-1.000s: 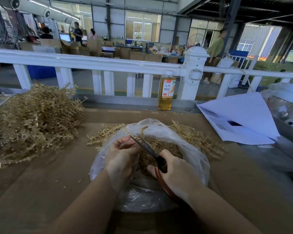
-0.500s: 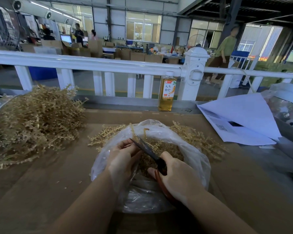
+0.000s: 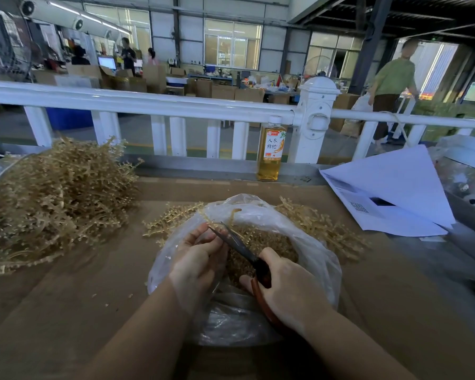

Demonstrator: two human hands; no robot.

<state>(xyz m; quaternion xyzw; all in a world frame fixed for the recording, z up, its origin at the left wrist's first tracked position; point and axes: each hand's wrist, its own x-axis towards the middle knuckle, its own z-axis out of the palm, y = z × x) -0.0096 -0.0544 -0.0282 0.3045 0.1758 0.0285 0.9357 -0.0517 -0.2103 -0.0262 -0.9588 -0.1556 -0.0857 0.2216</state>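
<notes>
Evidently a trimming operation is in hand; tan moulded sprigs are being snipped over a clear plastic bag [image 3: 322,259] that lies open on the cardboard work surface [image 3: 80,297].

Left hand [image 3: 196,259]: fingers curled, pinching a thin tan sprig [image 3: 206,218] at the near rim of the bag; most of the sprig is hidden by the fingers; it is held over the bag's mouth, presumably so that whatever is cut off drops inside rather than scattering.

Right hand [image 3: 288,289]: wrapped round the red handles of the scissors [image 3: 239,249]; the dark blades run up and to the left to meet the left fingertips, and appear only slightly parted at the tip; the short reach suggests close, controlled cuts.

Cut pieces [image 3: 261,242] lie heaped in the bag, directly beneath the blades; a few crumbs lie on the cardboard to the left of the bag.

Stock: a large heap of sprigs [image 3: 55,193] lies well to the left, within reach of the holding hand; a smaller scatter [image 3: 321,226] lies just behind the bag, its status (trimmed or waiting) not determinable.

Also present: a bottle of amber drink [image 3: 270,149] standing upright against the white railing [image 3: 148,104]; paper sheets [image 3: 390,193] to the right, apart from the work.
</notes>
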